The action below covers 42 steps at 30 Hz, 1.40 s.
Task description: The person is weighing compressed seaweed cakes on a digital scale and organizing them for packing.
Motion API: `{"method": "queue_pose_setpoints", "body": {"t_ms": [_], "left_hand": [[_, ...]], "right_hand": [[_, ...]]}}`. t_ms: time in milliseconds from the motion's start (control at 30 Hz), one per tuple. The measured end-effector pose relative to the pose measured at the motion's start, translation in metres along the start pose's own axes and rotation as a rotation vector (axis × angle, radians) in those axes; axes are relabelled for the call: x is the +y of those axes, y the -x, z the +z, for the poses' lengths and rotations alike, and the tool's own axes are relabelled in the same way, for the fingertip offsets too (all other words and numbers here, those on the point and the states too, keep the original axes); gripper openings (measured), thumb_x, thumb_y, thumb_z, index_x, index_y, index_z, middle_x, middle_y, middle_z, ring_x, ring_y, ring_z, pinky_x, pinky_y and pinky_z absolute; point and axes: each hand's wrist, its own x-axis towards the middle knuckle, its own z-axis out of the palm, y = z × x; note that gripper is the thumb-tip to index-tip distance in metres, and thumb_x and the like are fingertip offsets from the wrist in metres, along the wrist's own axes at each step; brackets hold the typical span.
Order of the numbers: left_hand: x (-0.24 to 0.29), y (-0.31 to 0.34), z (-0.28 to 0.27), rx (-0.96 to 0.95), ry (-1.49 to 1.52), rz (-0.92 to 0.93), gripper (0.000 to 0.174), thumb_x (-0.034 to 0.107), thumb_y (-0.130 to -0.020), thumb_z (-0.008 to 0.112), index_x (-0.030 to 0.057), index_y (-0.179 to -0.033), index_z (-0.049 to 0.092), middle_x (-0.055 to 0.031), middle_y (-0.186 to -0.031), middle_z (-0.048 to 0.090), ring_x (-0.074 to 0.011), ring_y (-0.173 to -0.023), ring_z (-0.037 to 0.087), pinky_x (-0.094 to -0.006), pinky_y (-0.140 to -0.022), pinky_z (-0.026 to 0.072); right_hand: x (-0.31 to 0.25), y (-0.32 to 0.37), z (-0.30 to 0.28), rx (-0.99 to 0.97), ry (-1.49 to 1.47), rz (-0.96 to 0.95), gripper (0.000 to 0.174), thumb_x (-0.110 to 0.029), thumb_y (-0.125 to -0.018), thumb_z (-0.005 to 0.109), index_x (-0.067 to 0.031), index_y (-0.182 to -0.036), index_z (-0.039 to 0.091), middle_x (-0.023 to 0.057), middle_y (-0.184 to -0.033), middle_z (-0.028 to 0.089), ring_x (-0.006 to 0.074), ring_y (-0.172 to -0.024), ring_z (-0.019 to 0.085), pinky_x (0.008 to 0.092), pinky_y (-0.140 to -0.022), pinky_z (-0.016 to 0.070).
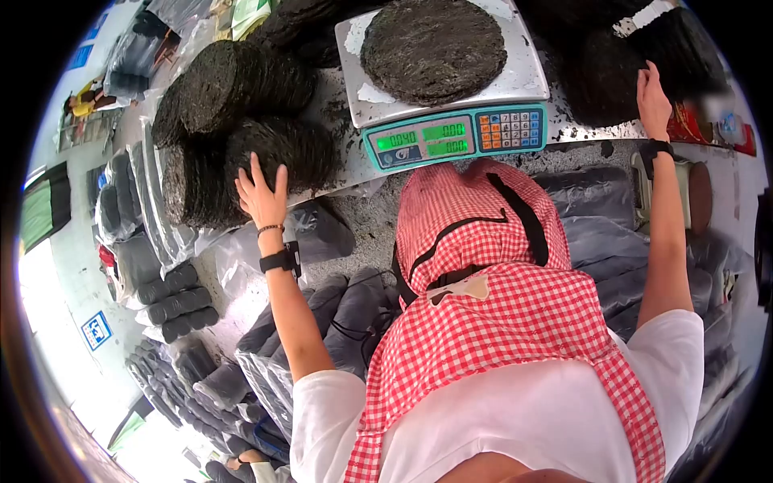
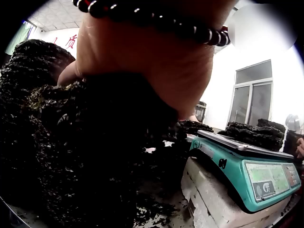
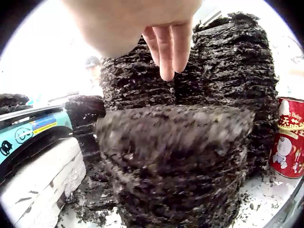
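Note:
My left hand [image 1: 262, 196] rests with spread fingers on a stack of dark round dried seaweed cakes [image 1: 294, 153], left of the scale. In the left wrist view the palm [image 2: 142, 61] covers part of that stack. My right hand [image 1: 654, 103] is at the seaweed stacks [image 1: 600, 80] on the right. Its fingers [image 3: 166, 52] hang fairly straight above a front stack [image 3: 175, 166] in the right wrist view and hold nothing. Between the hands, a seaweed cake [image 1: 433, 52] lies on the steel pan of a teal digital scale [image 1: 459, 137] with lit green displays.
The scale sits on a white foam block [image 2: 202, 185]. Taller seaweed stacks [image 3: 235, 71] rise behind the front one, with a red can [image 3: 288, 137] at their right. Loose seaweed bits litter the table. Plastic-wrapped dark rolls [image 1: 173, 298] lie around below it.

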Motion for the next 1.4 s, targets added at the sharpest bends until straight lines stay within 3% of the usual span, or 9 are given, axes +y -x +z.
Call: {"method": "queue_pose_setpoints", "body": {"t_ms": [133,333,533,733,900,1067,1200,1333,1400], "left_hand": [[-0.004,-0.012,0.018,0.047,-0.174,-0.044,0.072,0.061,-0.087,0.053,0.0267,-0.147,0.034,-0.0248,-0.145,0.034,-0.044,-0.134,0.031,-0.0626,-0.099,0.0317],[0.034,-0.008,-0.018,0.19,-0.214,0.085,0.065,0.053,-0.089,0.057,0.0188,-0.143,0.042,-0.0259,-0.143,0.036,-0.0449,-0.132,0.031,-0.0581,-0.101,0.0318],[0.103,0.02,-0.032,0.256,0.088,0.267,0.044,0.016,-0.093,0.057,0.004,-0.134,0.049,-0.0205,-0.14,0.042,-0.0396,-0.132,0.035,-0.0514,-0.107,0.0284],[0.156,0.034,-0.044,0.056,0.082,0.49,0.032,0.002,-0.088,0.055,-0.0036,-0.12,0.057,-0.019,-0.124,0.055,-0.0389,-0.12,0.05,-0.0497,-0.101,0.0384],[0.168,0.048,-0.038,0.015,0.151,0.367,0.032,-0.001,-0.087,0.055,-0.0043,-0.118,0.057,-0.019,-0.119,0.058,-0.0396,-0.116,0.052,-0.0485,-0.098,0.0406],[0.181,0.046,-0.031,-0.046,0.196,0.376,0.031,-0.001,-0.086,0.055,-0.0033,-0.117,0.058,-0.0199,-0.117,0.058,-0.039,-0.113,0.053,-0.047,-0.095,0.0427],[0.182,0.048,-0.039,-0.017,0.215,0.316,0.03,-0.001,-0.085,0.056,-0.0023,-0.115,0.06,-0.0193,-0.112,0.061,-0.0377,-0.108,0.057,-0.0452,-0.092,0.0447],[0.182,0.044,-0.047,0.062,0.247,0.324,0.029,-0.003,-0.084,0.057,-0.002,-0.113,0.061,-0.0188,-0.107,0.063,-0.0362,-0.103,0.059,-0.044,-0.089,0.0464],[0.183,0.038,-0.046,0.098,0.264,0.331,0.029,-0.003,-0.083,0.057,-0.0019,-0.112,0.061,-0.0189,-0.107,0.063,-0.0359,-0.103,0.059,-0.0437,-0.088,0.0467]], "right_hand": [[0.006,0.014,0.041,-0.185,-0.092,-0.255,0.079,-0.056,-0.081,0.066,-0.0097,-0.14,0.041,0.0241,-0.138,0.045,0.0425,-0.126,0.043,0.0463,-0.101,0.0397],[-0.046,0.023,0.015,0.138,-0.145,-0.282,0.046,-0.032,-0.086,0.066,-0.0011,-0.118,0.056,0.0181,-0.12,0.058,0.0361,-0.111,0.054,0.0419,-0.094,0.0452],[-0.111,0.063,0.108,-0.278,-0.289,-0.371,0.046,-0.001,-0.079,0.055,0.0007,-0.124,0.049,0.0214,-0.132,0.048,0.0369,-0.12,0.049,0.0394,-0.1,0.0439],[-0.127,0.057,0.175,-0.516,-0.044,-0.185,0.047,-0.004,-0.078,0.057,-0.0025,-0.125,0.051,0.0121,-0.115,0.054,0.0289,-0.111,0.05,0.0496,-0.104,0.0335],[-0.133,-0.003,0.167,-0.033,-0.186,-0.277,0.05,-0.002,-0.077,0.056,-0.0067,-0.126,0.052,0.0113,-0.118,0.055,0.0273,-0.114,0.05,0.0415,-0.101,0.0378],[-0.122,-0.036,0.247,-0.393,0.044,-0.334,0.033,-0.01,-0.088,0.049,-0.0102,-0.121,0.052,0.0093,-0.115,0.059,0.0281,-0.104,0.06,0.0484,-0.086,0.0472],[-0.131,-0.056,0.174,-0.319,-0.474,0.113,0.039,-0.017,-0.085,0.054,-0.0035,-0.121,0.052,0.0195,-0.113,0.063,0.0369,-0.102,0.061,0.0458,-0.083,0.0506],[-0.201,-0.085,0.007,0.149,-0.89,-0.132,0.042,-0.002,-0.083,0.061,-0.0057,-0.124,0.056,0.015,-0.115,0.063,0.0335,-0.102,0.061,0.0391,-0.088,0.0499],[-0.247,-0.089,-0.043,0.272,-0.626,-0.56,0.051,-0.003,-0.07,0.065,-0.0107,-0.121,0.06,0.0113,-0.121,0.061,0.026,-0.108,0.06,0.0356,-0.088,0.0496]]}}
